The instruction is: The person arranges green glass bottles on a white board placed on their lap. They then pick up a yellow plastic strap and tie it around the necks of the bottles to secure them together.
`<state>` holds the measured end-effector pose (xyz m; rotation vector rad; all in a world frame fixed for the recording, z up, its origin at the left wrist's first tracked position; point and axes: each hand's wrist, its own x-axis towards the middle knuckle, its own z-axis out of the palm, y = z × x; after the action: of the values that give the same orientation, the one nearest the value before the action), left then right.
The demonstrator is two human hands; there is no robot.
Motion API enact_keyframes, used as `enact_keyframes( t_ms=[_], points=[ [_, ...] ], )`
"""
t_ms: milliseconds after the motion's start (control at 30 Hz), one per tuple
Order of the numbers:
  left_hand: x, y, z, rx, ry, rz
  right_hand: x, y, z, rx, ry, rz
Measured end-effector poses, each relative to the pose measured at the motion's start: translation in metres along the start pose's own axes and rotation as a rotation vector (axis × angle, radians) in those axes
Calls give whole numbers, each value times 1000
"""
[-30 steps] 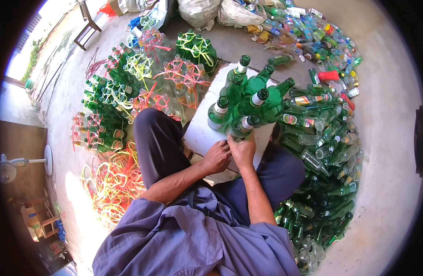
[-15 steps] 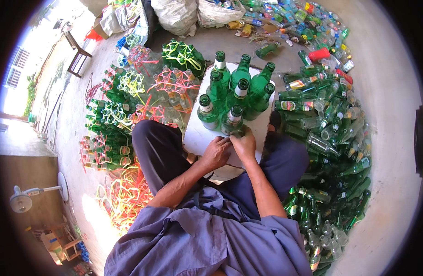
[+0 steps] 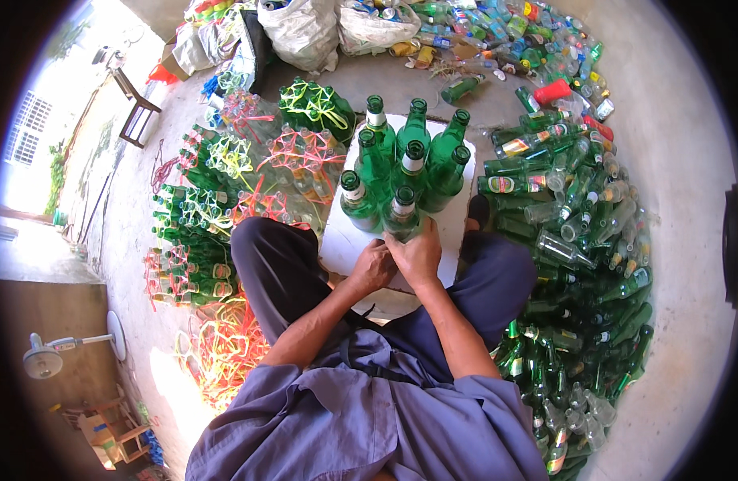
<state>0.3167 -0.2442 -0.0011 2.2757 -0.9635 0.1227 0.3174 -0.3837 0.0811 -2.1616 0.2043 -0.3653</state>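
A tight cluster of several green glass bottles (image 3: 413,164) stands upright on a white board (image 3: 341,244) between my knees. My right hand (image 3: 418,255) is closed around the lower part of the nearest green bottle (image 3: 403,215), thumb on its near side. Pressed against it on the left is my left hand (image 3: 373,266), its fingers curled in near the bottle's base. Whatever the left fingers hold is hidden.
On the left stand bottle bundles tied with yellow and pink straps (image 3: 309,152), beside a heap of loose straps (image 3: 225,345). Loose bottles (image 3: 561,248) pile up along the right wall. White sacks (image 3: 301,36) sit at the back; a standing fan (image 3: 44,361) is far left.
My right hand has moved from a pinch at the near bottle's base to a wrap around its lower part. The left hand has shifted slightly left, its fingers more curled.
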Motion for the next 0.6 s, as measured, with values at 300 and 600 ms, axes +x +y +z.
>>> enact_keyframes(
  t_ms=[300,600],
  points=[
    [-5,-7,10,8,3,10,2,-4,3,9,72,-50],
    [-6,-12,14,-14,50,35,5,2,9,63,93,-161]
  ],
)
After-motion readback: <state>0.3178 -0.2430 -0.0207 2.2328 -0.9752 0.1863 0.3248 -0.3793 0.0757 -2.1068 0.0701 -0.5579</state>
